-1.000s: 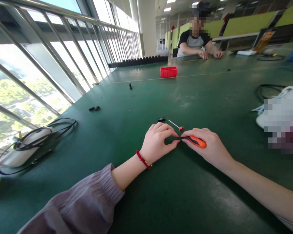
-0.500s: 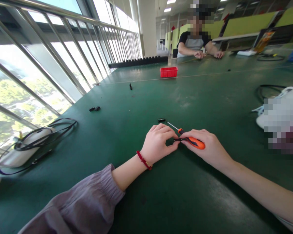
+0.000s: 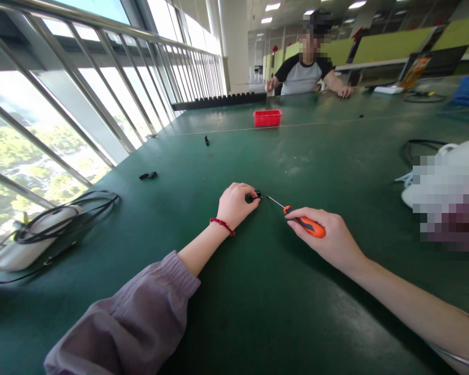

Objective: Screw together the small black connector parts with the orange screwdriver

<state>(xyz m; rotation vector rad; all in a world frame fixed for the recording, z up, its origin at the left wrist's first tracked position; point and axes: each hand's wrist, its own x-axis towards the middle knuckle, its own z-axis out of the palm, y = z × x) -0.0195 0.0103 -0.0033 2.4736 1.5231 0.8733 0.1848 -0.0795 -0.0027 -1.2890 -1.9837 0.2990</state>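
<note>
My left hand (image 3: 235, 204), with a red bracelet at the wrist, reaches forward on the green table (image 3: 234, 291) and its fingers pinch a small black part (image 3: 257, 195). My right hand (image 3: 330, 237) lies on the table to the right, closed around the orange-and-black handle of a small screwdriver (image 3: 303, 224). The screwdriver's thin metal shaft points up-left toward the black part, its tip a short way from it.
A red bin (image 3: 268, 117) stands farther back. Small black pieces (image 3: 148, 175) and another (image 3: 207, 140) lie to the left. A white device wrapped in black cable (image 3: 42, 229) sits at the left edge. A seated person (image 3: 308, 73) works at the far end. Cable and white items lie at the right (image 3: 426, 151).
My left hand has left the screwdriver handle and moved forward to the small black part. The right hand stays on the handle. The person at the far end has shifted their arms.
</note>
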